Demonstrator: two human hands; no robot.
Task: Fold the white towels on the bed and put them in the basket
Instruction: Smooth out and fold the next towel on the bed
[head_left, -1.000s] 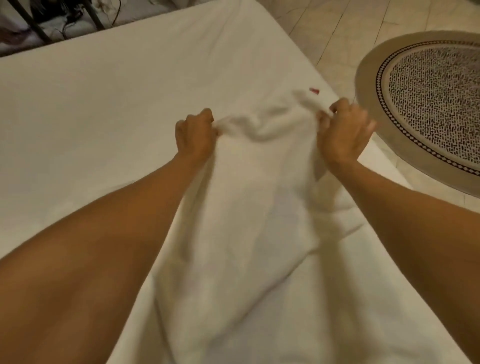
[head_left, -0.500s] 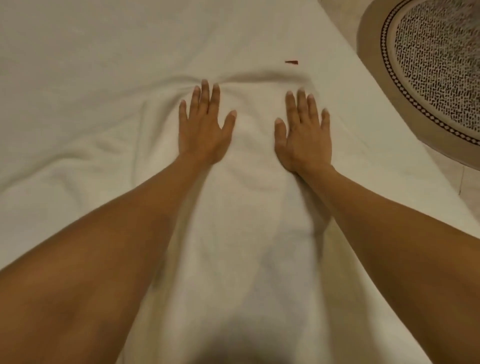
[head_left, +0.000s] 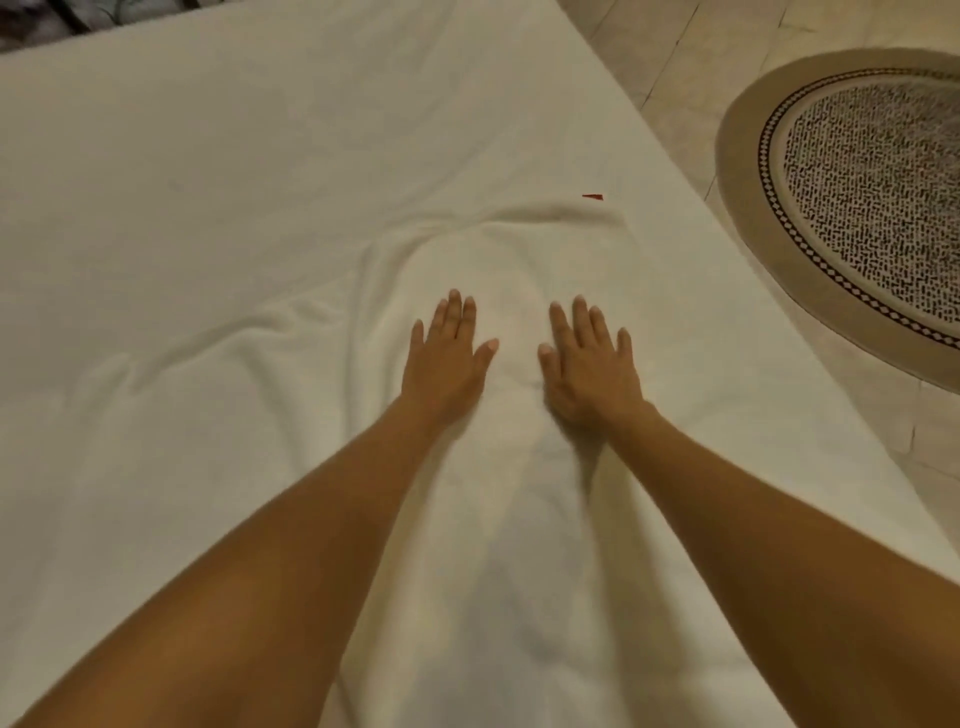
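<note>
A white towel (head_left: 511, 260) lies spread lengthwise on the white bed (head_left: 234, 156), its far edge curved and slightly wrinkled. My left hand (head_left: 448, 358) rests flat on the towel, palm down, fingers apart. My right hand (head_left: 589, 364) lies flat beside it, a short gap between the thumbs. Both forearms stretch over the towel's near part. No basket is in view.
A small red tag (head_left: 592, 196) lies on the sheet just beyond the towel's far edge. The bed's right edge (head_left: 769, 322) runs diagonally; past it is tiled floor with a round patterned rug (head_left: 857, 208). Dark clutter shows at the top left corner.
One second ago both hands held the towel's top edge up; they laid it down, let go, and now press flat, having slid toward me along the towel.
</note>
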